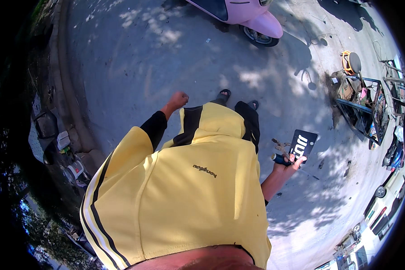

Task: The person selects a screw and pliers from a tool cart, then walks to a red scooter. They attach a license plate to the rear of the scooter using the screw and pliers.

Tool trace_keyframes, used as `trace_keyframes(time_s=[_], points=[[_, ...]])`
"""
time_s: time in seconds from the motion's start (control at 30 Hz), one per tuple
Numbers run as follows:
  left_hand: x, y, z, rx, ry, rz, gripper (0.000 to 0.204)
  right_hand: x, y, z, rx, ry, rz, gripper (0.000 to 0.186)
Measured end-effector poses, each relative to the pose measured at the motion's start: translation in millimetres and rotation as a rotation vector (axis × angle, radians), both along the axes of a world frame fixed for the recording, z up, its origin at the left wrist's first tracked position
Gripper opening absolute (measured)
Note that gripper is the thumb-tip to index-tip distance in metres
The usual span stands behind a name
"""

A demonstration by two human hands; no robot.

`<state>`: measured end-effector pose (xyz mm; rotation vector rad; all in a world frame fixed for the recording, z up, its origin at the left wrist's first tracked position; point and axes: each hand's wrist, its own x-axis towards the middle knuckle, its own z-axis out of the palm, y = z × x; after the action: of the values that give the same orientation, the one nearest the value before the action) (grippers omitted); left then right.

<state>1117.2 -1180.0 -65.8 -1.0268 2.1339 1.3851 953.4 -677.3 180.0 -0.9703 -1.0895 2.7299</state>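
Observation:
My right hand point(295, 163) is closed on a small dark plate point(303, 141) with white markings, which looks like a number plate. The same hand grips a screwdriver by its dark handle point(280, 159), and a thin shaft runs out past the fingers. Beside the plate a brown, rusty-looking piece point(281, 146) sticks out; its kind is unclear, and the palm hides how it is held. On the other side, my left hand point(180, 98) hangs at the end of a bent arm, fingers curled in, with nothing visible in it.
A pink scooter point(261, 24) stands ahead on the grey pavement point(157, 58). To the right is a blue metal frame cart point(357, 106) loaded with odds and ends, near a round stool point(351, 62). A kerb point(60, 67) runs along the left. Vehicles point(387, 193) are parked far right.

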Motion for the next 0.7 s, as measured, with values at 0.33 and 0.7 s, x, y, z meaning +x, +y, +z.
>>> trace_keyframes(time_s=[0.33,0.7], points=[[122.7,17.3,-7.5,-0.001,-0.001,0.061,0.026,-42.2,-53.0,10.7,0.008,-0.053,0.179,0.04],[145.0,33.9,-26.4,-0.054,-0.084,0.034,0.03,-51.8,-88.9,28.6,0.068,-0.074,0.19,0.038]])
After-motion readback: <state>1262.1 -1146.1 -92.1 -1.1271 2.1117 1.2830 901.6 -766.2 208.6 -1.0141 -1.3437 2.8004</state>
